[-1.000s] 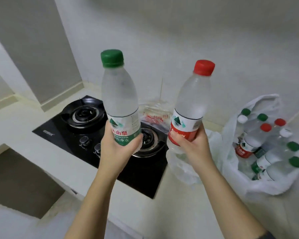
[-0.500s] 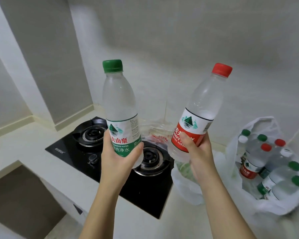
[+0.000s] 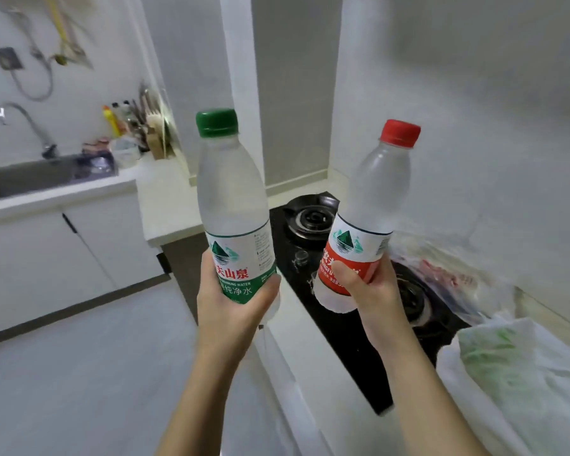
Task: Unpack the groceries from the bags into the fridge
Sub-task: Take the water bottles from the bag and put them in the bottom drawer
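My left hand grips a clear water bottle with a green cap and green label, held upright in front of me. My right hand grips a second water bottle with a red cap and red label, tilted slightly right. Both bottles are raised above the counter edge by the black gas hob. A white plastic bag with something green inside lies on the counter at the lower right. No fridge is in view.
A clear bag with red print lies over the hob's near burner. To the left are a sink with a tap, bottles and utensils on the counter, white cabinets and open floor.
My view has swung left, away from the bag of bottles, which is now out of frame. The sink and floor have come into sight. Both hands still hold their bottles.
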`<state>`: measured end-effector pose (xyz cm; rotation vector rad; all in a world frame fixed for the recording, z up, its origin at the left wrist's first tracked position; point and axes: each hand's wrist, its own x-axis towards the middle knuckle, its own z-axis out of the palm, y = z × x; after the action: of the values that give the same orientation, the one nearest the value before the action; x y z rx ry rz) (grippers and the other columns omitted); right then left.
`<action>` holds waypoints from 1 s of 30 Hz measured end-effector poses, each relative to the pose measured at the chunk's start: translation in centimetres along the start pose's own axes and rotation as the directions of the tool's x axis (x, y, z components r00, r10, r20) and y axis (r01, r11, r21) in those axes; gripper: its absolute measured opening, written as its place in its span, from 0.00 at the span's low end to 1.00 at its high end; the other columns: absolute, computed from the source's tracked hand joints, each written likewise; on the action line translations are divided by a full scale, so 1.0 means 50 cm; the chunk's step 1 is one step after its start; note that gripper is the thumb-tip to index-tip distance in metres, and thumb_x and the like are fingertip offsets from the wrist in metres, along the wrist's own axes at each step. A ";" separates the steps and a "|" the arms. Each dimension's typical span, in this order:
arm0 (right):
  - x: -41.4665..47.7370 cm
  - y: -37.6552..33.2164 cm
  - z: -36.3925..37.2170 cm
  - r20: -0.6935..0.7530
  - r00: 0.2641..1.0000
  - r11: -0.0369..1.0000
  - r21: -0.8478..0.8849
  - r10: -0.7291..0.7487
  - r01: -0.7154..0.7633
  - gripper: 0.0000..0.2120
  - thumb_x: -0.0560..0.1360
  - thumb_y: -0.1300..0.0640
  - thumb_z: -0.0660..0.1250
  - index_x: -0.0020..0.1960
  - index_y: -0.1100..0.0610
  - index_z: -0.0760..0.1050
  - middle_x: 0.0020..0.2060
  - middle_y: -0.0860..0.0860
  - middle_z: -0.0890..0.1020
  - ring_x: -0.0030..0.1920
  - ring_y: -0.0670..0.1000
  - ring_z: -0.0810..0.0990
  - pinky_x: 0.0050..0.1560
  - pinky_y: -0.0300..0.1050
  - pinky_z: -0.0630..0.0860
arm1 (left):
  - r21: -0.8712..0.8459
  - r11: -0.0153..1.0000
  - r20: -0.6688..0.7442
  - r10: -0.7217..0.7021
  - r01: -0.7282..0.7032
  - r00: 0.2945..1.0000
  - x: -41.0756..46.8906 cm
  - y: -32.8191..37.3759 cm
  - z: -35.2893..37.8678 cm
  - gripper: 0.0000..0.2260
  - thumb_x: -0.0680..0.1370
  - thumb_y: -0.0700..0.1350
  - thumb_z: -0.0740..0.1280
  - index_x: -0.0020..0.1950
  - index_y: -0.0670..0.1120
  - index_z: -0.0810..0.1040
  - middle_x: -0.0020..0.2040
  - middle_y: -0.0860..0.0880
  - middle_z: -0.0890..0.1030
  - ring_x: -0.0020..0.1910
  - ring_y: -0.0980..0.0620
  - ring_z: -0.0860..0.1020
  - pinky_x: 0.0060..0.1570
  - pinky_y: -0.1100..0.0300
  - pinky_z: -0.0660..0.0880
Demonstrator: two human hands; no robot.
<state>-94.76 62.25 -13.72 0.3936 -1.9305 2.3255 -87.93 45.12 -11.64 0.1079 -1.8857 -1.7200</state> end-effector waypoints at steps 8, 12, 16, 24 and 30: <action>-0.016 0.013 0.162 0.348 0.937 0.999 0.035 0.024 -0.038 0.30 0.61 0.46 0.75 0.62 0.45 0.72 0.53 0.40 0.83 0.55 0.44 0.82 0.50 0.35 0.78 | 0.113 0.994 -0.285 0.042 -0.010 0.957 -0.055 0.008 -0.129 0.25 0.62 0.54 0.75 0.57 0.61 0.71 0.50 0.63 0.80 0.51 0.60 0.80 0.45 0.69 0.76; -0.027 0.022 0.264 0.449 0.893 0.999 0.019 0.035 -0.049 0.36 0.60 0.43 0.76 0.66 0.46 0.70 0.57 0.45 0.82 0.58 0.47 0.81 0.54 0.42 0.79 | 0.147 0.989 -0.385 0.069 -0.012 0.920 -0.064 0.019 -0.217 0.25 0.63 0.50 0.77 0.55 0.63 0.71 0.50 0.62 0.80 0.51 0.58 0.80 0.44 0.69 0.76; -0.048 0.022 0.386 0.520 0.853 0.997 0.036 0.037 -0.065 0.39 0.60 0.43 0.76 0.68 0.45 0.69 0.57 0.42 0.81 0.58 0.44 0.80 0.51 0.37 0.79 | 0.203 0.979 -0.492 0.076 0.030 0.867 -0.073 0.039 -0.328 0.27 0.68 0.38 0.78 0.55 0.60 0.70 0.51 0.58 0.80 0.49 0.61 0.80 0.41 0.71 0.76; -0.110 -0.002 0.611 0.652 0.758 0.992 0.099 -0.008 -0.075 0.33 0.60 0.43 0.79 0.61 0.40 0.69 0.52 0.37 0.82 0.55 0.41 0.81 0.46 0.33 0.78 | 0.342 0.939 -0.646 0.205 0.039 0.735 -0.118 0.089 -0.543 0.25 0.67 0.40 0.78 0.55 0.58 0.70 0.52 0.51 0.80 0.50 0.56 0.80 0.44 0.64 0.78; -0.145 -0.006 0.746 0.802 0.595 0.985 0.139 -0.050 -0.105 0.24 0.70 0.62 0.74 0.58 0.42 0.71 0.52 0.43 0.82 0.51 0.40 0.81 0.46 0.34 0.78 | 0.420 0.901 -0.764 0.288 0.107 0.578 -0.165 0.123 -0.618 0.27 0.68 0.42 0.79 0.54 0.63 0.68 0.52 0.58 0.78 0.49 0.62 0.79 0.41 0.67 0.76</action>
<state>-82.57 26.53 -9.10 1.7233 -1.9837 2.5759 -64.88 22.26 -8.76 0.8224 -1.4350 -0.8566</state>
